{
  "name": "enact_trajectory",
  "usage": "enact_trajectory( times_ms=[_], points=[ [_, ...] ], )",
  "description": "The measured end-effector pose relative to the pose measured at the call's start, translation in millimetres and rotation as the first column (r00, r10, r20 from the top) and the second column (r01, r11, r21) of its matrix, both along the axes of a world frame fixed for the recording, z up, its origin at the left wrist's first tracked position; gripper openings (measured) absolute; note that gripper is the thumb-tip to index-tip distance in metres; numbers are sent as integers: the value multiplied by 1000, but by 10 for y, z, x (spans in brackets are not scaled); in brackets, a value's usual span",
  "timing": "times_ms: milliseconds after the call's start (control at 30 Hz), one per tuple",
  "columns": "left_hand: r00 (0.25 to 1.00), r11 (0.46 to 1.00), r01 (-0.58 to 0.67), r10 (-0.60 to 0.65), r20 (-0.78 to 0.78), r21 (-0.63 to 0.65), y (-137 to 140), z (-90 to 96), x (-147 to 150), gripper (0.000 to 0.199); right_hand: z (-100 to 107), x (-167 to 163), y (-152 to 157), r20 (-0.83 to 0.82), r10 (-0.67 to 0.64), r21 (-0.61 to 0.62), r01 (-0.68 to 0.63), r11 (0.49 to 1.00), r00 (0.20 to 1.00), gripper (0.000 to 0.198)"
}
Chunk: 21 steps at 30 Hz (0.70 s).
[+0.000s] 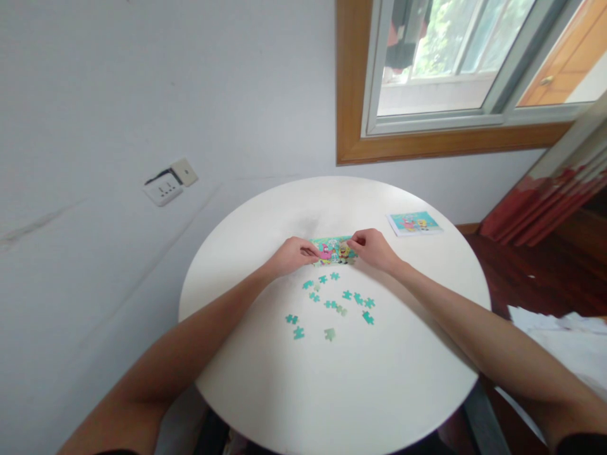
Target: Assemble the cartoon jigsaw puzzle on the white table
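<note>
A partly joined jigsaw puzzle point(336, 251) with a pink and a yellow cartoon figure lies on the white round table. At its left edge is my left hand point(298, 254), its fingers closed against the puzzle. My right hand point(372, 248) is closed at the right edge, thumb and forefinger pinched over the border. The fingers partly hide both sides of the puzzle. Nearer to me lie several loose teal pieces, among them a puzzle piece point(368, 317) on the right and a puzzle piece point(298, 332) on the left. A pale green puzzle piece point(330, 333) lies closest to me.
A picture card point(414, 223) with the same cartoon figures rests on the table point(332, 392) at the far right. The wall point(190, 82) with a socket point(164, 188) rises behind. A window is at upper right; white papers point(564, 341) lie beyond the table's right edge.
</note>
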<state>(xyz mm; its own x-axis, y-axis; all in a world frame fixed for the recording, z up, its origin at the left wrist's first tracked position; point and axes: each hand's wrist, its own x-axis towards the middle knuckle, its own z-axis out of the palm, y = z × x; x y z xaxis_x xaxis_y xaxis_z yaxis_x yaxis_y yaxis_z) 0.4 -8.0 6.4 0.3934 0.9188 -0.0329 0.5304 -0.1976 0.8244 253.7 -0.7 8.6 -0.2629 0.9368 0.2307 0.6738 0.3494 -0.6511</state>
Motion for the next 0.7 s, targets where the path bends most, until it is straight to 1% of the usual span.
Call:
enact_trajectory(
  times_ms=[167,367,467,600,700],
  points=[
    [1000,1000,-4,4,7,22,22,-44,-11,19,12,-6,-4,4,-3,-11,3,1000,1000,24],
    [999,999,-27,26,25,36,-12,-32,29,20,15,-5,-7,12,4,-10,-3,1000,1000,24],
    [999,997,-39,39,2,60,-28,-27,50,21,13,-3,-9,11,2,-9,-2,1000,1000,24],
    [998,997,-16,20,-51,78,-27,-41,63,20,1,-5,-2,8,7,-10,-7,1000,1000,25],
    [998,995,-6,12,-63,99,-12,-56,56,21,-2,-6,0,7,9,-15,-9,1000,1000,24]
  ],
)
